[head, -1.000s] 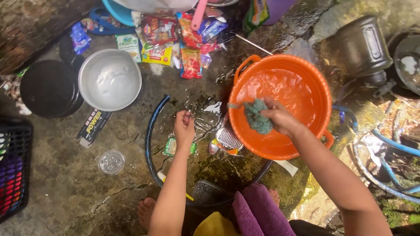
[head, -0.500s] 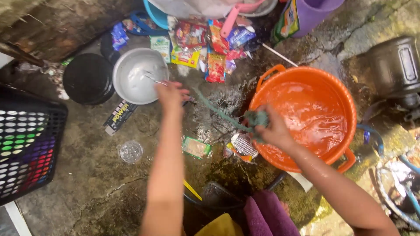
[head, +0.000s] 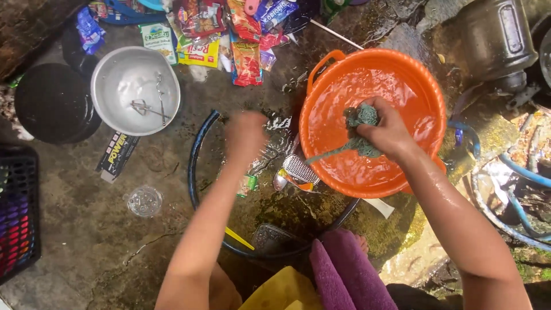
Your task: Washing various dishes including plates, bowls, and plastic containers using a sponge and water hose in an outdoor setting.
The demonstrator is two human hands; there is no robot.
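My right hand (head: pixel 385 131) is shut on a wet green scrub net (head: pixel 360 116), held inside the orange plastic basin (head: pixel 427 95) of water; a strand of the net trails over the basin's near rim. My left hand (head: pixel 245 135) is blurred, hovering over the wet ground inside a black hoop (head: pixel 195 166), just left of the basin. I see nothing in it, but its fingers are unclear. A silver metal bowl (head: pixel 123 77) at upper left holds a few thin metal utensils (head: pixel 150 106). A small metal grater (head: pixel 301 169) and a spoon (head: pixel 279 181) lie by the basin's near edge.
A black round pan (head: pixel 51 103) sits left of the bowl and a black crate (head: pixel 17 212) at the far left. Colourful sachets (head: pixel 229 40) are piled at the top. A clear glass (head: pixel 143 201), a dark pot (head: pixel 493 34) and blue hoses (head: pixel 516 189) lie around.
My left hand reached to the silver bowl, left metal utensils in it, and has come back beside the basin. My right hand moved the scrub net from the basin's rim into the basin.
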